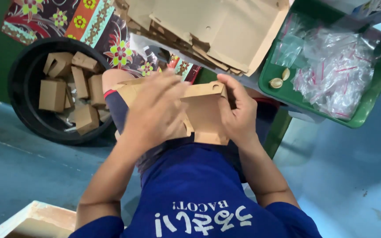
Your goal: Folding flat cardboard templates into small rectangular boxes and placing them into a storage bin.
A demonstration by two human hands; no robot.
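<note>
Over blue floor, cardboard box [203, 112] between left hand [157, 110] and right hand [239, 112].

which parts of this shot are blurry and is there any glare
Head view: the left hand is smeared by motion blur, the right hand and the cardboard box between them slightly soft; the black tub reads sharper; mild white glare on the plastic bags in the green tray.

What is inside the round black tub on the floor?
The black tub holds a loose pile of small folded brown cardboard boxes. Its bottom is mostly covered by them.
</note>
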